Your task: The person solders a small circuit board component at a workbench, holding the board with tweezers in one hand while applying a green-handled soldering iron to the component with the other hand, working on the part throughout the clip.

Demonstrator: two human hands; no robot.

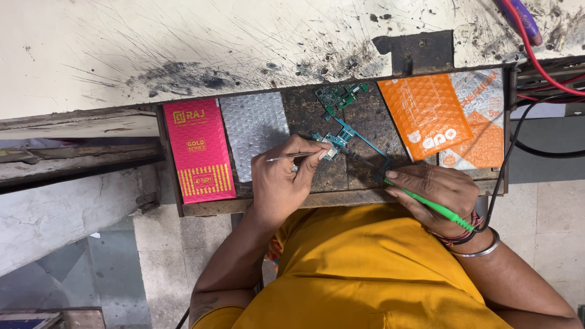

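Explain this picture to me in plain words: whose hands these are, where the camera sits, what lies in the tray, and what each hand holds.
There is no machine here: a person in a yellow shirt works with bare hands. The camera is worn on the head and looks straight down. The left hand pinches thin metal tweezers over a small green circuit board. The right hand holds a green pen-like tool with a black cable running off from it. Both work over a dark wooden tray. In it lie a second circuit board, a pink box, a clear bubble-wrap pouch and orange padded pouches. Above is a scratched, stained white bench.
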